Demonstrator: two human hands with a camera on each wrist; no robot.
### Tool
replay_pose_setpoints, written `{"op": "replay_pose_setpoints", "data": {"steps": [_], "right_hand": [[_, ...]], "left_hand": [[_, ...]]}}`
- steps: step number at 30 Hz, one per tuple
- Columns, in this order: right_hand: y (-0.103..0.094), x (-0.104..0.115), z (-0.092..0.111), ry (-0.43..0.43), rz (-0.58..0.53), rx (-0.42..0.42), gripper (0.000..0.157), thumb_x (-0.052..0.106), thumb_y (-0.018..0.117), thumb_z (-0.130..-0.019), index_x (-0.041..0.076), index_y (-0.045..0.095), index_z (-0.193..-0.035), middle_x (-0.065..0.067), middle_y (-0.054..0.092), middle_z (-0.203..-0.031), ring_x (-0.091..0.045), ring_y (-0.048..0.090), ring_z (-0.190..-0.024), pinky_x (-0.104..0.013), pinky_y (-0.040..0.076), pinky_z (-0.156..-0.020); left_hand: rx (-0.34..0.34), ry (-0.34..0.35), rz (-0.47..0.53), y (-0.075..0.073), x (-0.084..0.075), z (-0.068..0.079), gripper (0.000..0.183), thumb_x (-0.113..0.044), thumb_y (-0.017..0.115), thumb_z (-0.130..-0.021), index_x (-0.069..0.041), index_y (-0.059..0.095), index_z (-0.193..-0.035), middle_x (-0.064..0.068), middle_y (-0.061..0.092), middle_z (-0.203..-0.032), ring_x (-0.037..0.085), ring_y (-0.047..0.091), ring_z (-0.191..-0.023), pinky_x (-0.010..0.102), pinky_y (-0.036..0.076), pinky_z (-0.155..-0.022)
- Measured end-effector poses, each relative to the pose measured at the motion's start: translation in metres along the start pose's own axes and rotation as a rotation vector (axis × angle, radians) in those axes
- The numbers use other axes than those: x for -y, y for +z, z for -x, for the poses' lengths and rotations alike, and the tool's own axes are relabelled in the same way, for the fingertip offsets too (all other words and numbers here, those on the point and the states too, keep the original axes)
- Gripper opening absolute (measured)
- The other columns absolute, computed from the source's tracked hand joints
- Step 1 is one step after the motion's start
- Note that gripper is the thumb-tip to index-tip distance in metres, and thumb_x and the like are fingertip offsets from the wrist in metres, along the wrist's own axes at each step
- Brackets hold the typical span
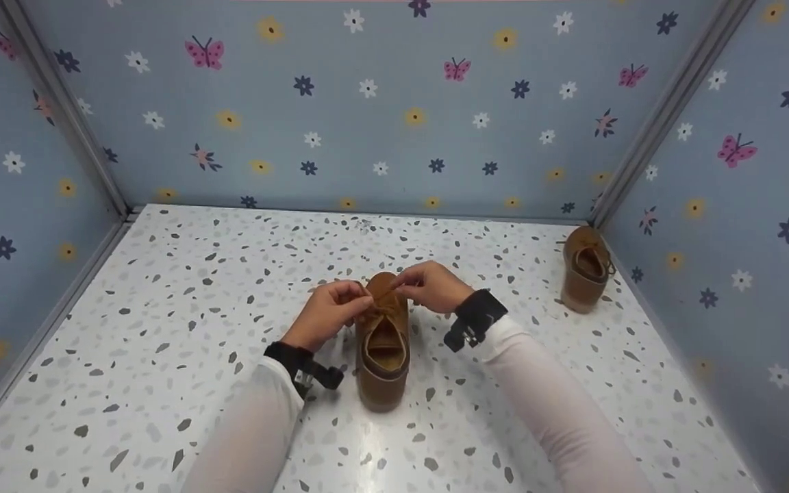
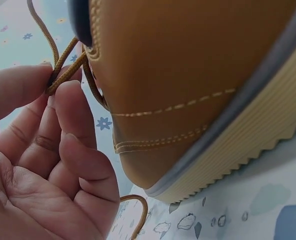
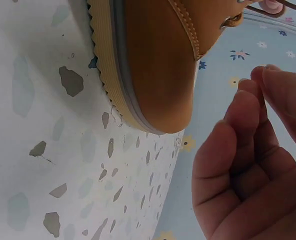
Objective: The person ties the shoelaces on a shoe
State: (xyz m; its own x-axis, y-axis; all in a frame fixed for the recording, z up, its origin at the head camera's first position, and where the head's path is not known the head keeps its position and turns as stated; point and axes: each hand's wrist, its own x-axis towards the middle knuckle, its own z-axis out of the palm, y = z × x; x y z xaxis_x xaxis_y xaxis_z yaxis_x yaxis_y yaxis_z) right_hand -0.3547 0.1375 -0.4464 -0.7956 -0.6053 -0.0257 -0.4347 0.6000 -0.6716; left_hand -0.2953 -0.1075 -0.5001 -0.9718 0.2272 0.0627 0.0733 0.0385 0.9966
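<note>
A tan lace-up shoe (image 1: 382, 383) stands on the speckled surface, toe pointing away. My left hand (image 1: 333, 308) is at the left of its laces. Between thumb and fingers, it pinches the brown shoelace (image 2: 68, 75), which forms a loop in the left wrist view. Beyond the toe side, my right hand (image 1: 432, 286) is bent, with thumb and fingertips close together near the laces. In the right wrist view no lace shows at those fingertips (image 3: 258, 75); whether they hold any is unclear. The knot area is partly covered by the hands.
A matching tan shoe (image 1: 583, 274) stands at the far right, near the side panel. Blue panels (image 1: 381, 130) with flowers and butterflies enclose the white speckled surface (image 1: 230, 274) at the back and both sides.
</note>
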Motion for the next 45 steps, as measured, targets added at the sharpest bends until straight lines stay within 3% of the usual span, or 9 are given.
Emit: {"op": "replay_pose_setpoints", "data": {"steps": [9,16,28,34,39,45], "right_hand": [[0.008,0.005,-0.01,-0.039,0.124,0.128,0.029,0.016,0.062,-0.106,0.02,0.073,-0.132,-0.002,0.074,-0.133,-0.011,0.068,-0.096,-0.024,0.052,-0.08],[0.012,0.008,-0.015,-0.097,0.188,0.156,0.03,0.015,0.064,-0.104,0.02,0.073,-0.133,-0.004,0.075,-0.129,-0.018,0.071,-0.106,-0.029,0.055,-0.088],[0.013,0.004,-0.016,-0.135,0.202,0.081,0.015,0.01,0.066,-0.101,0.011,0.08,-0.107,-0.006,0.079,-0.103,-0.013,0.068,-0.084,-0.025,0.055,-0.076],[-0.003,-0.005,-0.007,-0.072,0.17,0.021,0.015,0.017,0.066,-0.103,0.013,0.08,-0.107,-0.009,0.079,-0.101,-0.008,0.063,-0.078,-0.026,0.052,-0.074],[-0.018,-0.013,0.001,-0.026,0.143,-0.048,0.016,0.02,0.064,-0.105,0.014,0.079,-0.107,-0.016,0.076,-0.096,-0.008,0.055,-0.068,-0.029,0.047,-0.071],[-0.031,-0.019,0.009,0.033,0.086,-0.142,0.015,0.022,0.065,-0.104,0.016,0.08,-0.106,-0.008,0.074,-0.091,-0.011,0.053,-0.069,-0.03,0.045,-0.07]], "left_hand": [[0.002,-0.005,-0.015,0.001,0.001,0.001,0.016,-0.022,0.076,-0.096,-0.007,0.073,-0.101,0.002,0.074,-0.088,0.019,0.063,-0.077,0.027,0.051,-0.068],[0.007,0.01,0.003,0.003,0.0,0.001,0.015,-0.018,0.074,-0.097,-0.004,0.071,-0.101,-0.001,0.073,-0.085,0.014,0.065,-0.075,0.024,0.05,-0.064],[0.01,0.012,0.007,0.002,0.0,0.002,0.016,-0.02,0.076,-0.095,-0.005,0.072,-0.1,0.002,0.073,-0.087,0.019,0.066,-0.079,0.026,0.053,-0.068],[0.005,0.009,-0.016,0.002,-0.002,0.002,0.015,-0.021,0.077,-0.095,-0.008,0.073,-0.101,0.002,0.075,-0.09,0.017,0.067,-0.081,0.033,0.056,-0.074],[-0.006,0.012,-0.013,0.003,-0.002,0.003,0.014,-0.02,0.076,-0.096,-0.008,0.073,-0.1,0.002,0.074,-0.088,0.016,0.066,-0.078,0.032,0.056,-0.071],[-0.013,0.038,-0.009,0.004,-0.005,0.004,0.015,-0.018,0.074,-0.097,-0.005,0.073,-0.102,0.003,0.073,-0.088,0.017,0.066,-0.078,0.034,0.057,-0.072]]}}
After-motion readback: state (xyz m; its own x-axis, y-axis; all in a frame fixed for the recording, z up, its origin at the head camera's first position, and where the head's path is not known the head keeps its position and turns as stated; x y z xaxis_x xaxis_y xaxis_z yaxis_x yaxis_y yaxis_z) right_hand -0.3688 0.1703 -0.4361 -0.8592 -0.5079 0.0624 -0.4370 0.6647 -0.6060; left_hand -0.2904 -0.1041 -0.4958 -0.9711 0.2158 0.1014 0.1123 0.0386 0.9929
